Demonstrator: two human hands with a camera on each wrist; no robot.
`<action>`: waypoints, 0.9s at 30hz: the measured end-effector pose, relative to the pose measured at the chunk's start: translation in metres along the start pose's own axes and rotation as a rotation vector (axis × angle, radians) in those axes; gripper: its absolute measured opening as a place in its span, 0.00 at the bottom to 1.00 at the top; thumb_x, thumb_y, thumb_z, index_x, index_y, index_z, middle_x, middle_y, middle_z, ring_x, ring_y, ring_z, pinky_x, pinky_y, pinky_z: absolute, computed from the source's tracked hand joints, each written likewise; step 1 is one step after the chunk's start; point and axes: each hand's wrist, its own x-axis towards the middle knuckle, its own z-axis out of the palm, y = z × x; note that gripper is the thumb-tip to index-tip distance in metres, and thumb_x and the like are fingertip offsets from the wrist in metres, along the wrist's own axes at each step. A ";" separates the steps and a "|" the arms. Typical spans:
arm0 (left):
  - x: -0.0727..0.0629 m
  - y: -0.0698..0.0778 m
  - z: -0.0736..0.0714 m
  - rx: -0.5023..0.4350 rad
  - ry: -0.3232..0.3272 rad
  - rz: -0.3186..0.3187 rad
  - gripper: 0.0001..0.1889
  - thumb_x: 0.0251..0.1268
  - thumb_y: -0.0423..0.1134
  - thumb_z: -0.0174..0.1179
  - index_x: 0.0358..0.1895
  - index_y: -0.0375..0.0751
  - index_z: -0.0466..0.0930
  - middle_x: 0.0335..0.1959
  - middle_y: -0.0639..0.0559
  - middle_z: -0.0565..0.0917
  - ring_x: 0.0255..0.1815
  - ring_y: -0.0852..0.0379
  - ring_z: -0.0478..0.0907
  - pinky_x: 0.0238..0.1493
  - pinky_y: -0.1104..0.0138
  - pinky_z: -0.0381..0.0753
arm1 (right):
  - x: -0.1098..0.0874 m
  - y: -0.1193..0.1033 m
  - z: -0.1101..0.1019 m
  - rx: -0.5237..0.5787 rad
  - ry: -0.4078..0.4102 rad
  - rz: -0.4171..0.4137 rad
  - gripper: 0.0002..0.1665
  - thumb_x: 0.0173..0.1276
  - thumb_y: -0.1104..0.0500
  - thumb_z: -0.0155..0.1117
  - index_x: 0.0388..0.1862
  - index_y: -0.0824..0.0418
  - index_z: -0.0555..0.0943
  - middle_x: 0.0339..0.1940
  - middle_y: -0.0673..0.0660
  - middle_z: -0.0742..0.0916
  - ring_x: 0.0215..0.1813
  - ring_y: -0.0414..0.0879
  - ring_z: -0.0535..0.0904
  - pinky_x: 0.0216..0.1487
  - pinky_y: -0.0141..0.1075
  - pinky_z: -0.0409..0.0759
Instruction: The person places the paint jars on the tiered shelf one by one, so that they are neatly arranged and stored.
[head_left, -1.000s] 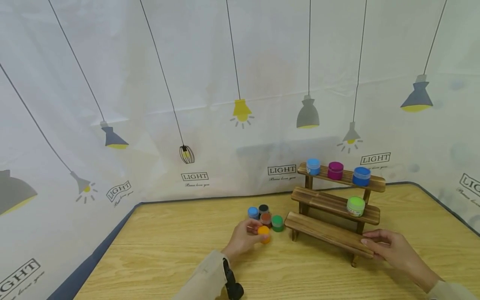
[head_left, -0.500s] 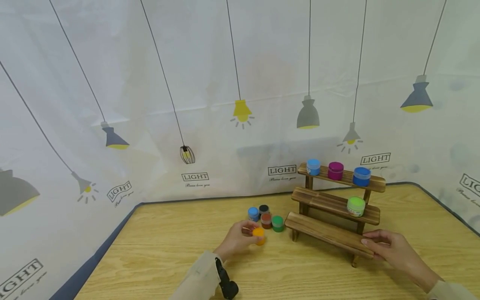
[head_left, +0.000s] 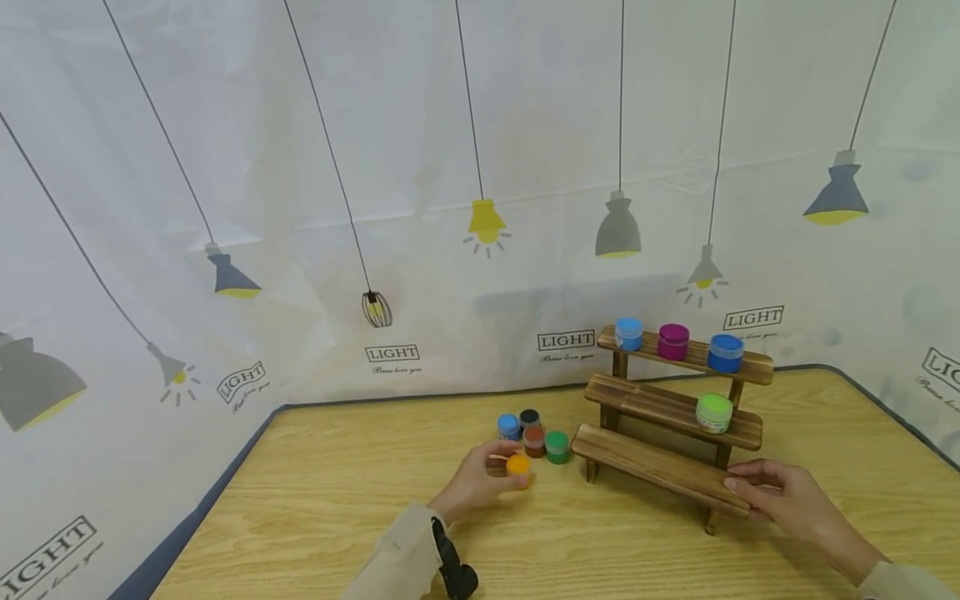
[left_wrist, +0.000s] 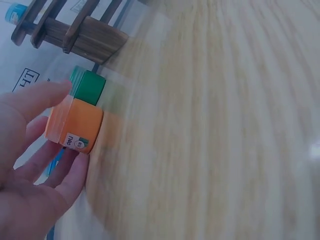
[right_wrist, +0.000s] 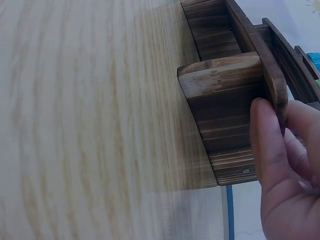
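Note:
My left hand [head_left: 474, 479] holds a small orange paint jar [left_wrist: 81, 125] between thumb and fingers, low at the tabletop. Just behind it in the head view stand blue [head_left: 508, 427], black [head_left: 529, 418], brown [head_left: 534, 442] and green [head_left: 557, 447] jars. My right hand [head_left: 787, 500] pinches the right end of the lowest step of a three-tier wooden stand [head_left: 660, 468], thumb on one face of the board in the right wrist view. On the top step sit light blue [head_left: 628, 334], magenta [head_left: 673, 342] and dark blue [head_left: 725, 353] jars; a lime green jar [head_left: 714, 413] is on the middle step.
The wooden tabletop [head_left: 337, 500] meets a white backdrop [head_left: 420, 275] printed with hanging lamps along a dark blue edge. A black strap with a camera [head_left: 453, 567] is on the left wrist.
My left hand has shifted slightly left with the orange jar, widening the gap to the brown and green jars. The right hand keeps its grip on the stand.

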 end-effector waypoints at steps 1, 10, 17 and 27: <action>0.000 0.000 0.000 -0.005 -0.007 0.000 0.25 0.51 0.36 0.64 0.54 0.36 0.71 0.52 0.43 0.74 0.48 0.48 0.73 0.48 0.58 0.73 | 0.000 0.000 0.000 -0.004 0.002 -0.001 0.25 0.66 0.56 0.53 0.49 0.80 0.70 0.39 0.65 0.81 0.28 0.41 0.79 0.28 0.35 0.79; 0.000 0.000 0.000 0.005 0.012 -0.018 0.21 0.51 0.33 0.64 0.51 0.35 0.74 0.49 0.47 0.76 0.46 0.51 0.74 0.46 0.62 0.74 | -0.001 -0.001 0.000 -0.002 -0.005 0.018 0.26 0.66 0.56 0.53 0.50 0.79 0.70 0.40 0.64 0.81 0.29 0.41 0.79 0.29 0.35 0.79; 0.003 0.000 0.002 -0.006 0.032 -0.023 0.20 0.50 0.32 0.64 0.49 0.38 0.76 0.47 0.48 0.77 0.44 0.51 0.75 0.43 0.62 0.76 | -0.002 -0.002 -0.002 0.001 -0.011 0.012 0.26 0.67 0.56 0.52 0.50 0.79 0.70 0.39 0.63 0.82 0.29 0.41 0.79 0.29 0.36 0.79; 0.003 -0.002 0.003 -0.041 0.070 -0.057 0.19 0.49 0.33 0.65 0.49 0.38 0.77 0.46 0.48 0.78 0.43 0.53 0.75 0.43 0.62 0.75 | 0.000 0.000 -0.001 -0.004 -0.010 -0.006 0.25 0.66 0.56 0.53 0.49 0.80 0.70 0.38 0.63 0.82 0.28 0.41 0.79 0.29 0.36 0.79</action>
